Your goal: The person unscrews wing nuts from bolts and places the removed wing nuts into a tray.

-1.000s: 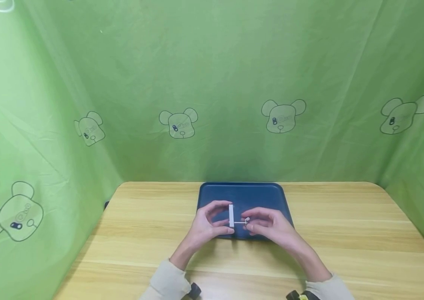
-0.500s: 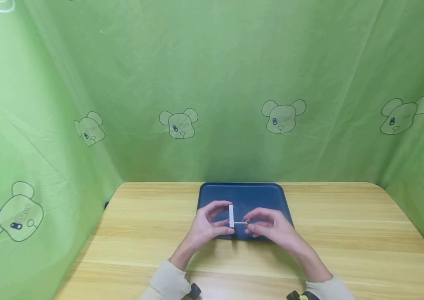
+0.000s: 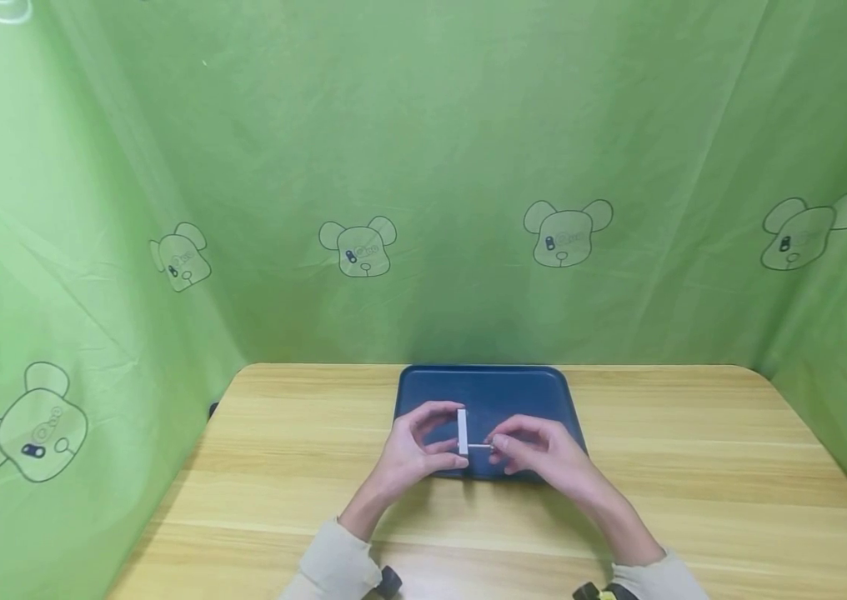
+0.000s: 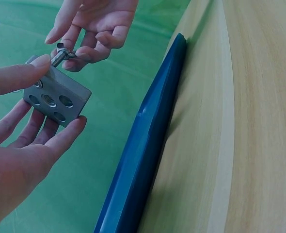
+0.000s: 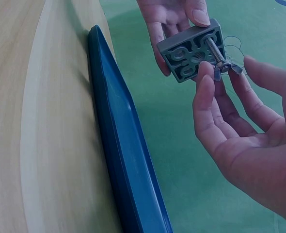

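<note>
In the head view my left hand (image 3: 407,446) holds a square grey metal block (image 3: 463,432) on edge above the tray, thumb below and fingertips above. The left wrist view shows several round holes through the block (image 4: 74,94). From the side facing my right hand (image 3: 547,454) sticks out a threaded wing bolt (image 5: 214,50), seated in one hole near the block's edge. My right fingers are curled about its wings (image 5: 236,69), the thumb a little apart from them in the right wrist view. How deep the bolt sits cannot be seen.
A dark blue tray (image 3: 483,387) with a raised rim lies on the wood-grain table (image 3: 694,442), below both hands. Green curtains (image 3: 453,125) with printed bear heads enclose the table at the back and both sides.
My right fingers have shifted around the wings, and the wings have turned. The left hand and the block stay in place.
</note>
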Demonstrator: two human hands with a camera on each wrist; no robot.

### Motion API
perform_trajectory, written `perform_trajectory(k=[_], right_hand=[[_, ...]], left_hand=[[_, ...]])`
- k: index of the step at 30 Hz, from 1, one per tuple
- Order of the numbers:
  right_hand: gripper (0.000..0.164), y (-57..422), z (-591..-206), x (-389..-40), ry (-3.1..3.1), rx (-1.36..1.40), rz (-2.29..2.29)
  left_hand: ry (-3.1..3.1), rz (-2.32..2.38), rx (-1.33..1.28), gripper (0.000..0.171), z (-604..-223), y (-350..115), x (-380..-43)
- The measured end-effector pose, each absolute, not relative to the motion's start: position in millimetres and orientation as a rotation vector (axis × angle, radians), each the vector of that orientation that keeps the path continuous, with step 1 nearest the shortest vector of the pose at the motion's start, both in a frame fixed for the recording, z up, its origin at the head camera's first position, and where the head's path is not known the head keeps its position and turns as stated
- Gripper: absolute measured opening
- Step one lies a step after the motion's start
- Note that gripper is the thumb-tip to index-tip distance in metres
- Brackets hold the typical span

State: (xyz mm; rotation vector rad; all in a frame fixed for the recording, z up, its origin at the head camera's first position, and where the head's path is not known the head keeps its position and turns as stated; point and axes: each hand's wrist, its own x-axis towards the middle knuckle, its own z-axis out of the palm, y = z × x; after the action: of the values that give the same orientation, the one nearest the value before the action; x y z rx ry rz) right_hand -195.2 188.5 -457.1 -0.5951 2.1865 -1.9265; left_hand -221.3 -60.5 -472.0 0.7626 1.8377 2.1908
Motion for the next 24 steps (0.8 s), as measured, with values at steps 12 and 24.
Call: perform_trajectory(k=[12, 24], right_hand=[[0.024, 189.3, -456.8, -194.7, 2.179, -0.586, -1.935], [0.027, 190.5, -456.8, -194.6, 2.146, -0.651, -1.944]], left_hand=[[1.834, 2.194, 0.76, 0.067, -471.4, -59.9, -220.7], [1.844, 2.189, 0.753, 0.066, -471.2, -59.9, -220.8]])
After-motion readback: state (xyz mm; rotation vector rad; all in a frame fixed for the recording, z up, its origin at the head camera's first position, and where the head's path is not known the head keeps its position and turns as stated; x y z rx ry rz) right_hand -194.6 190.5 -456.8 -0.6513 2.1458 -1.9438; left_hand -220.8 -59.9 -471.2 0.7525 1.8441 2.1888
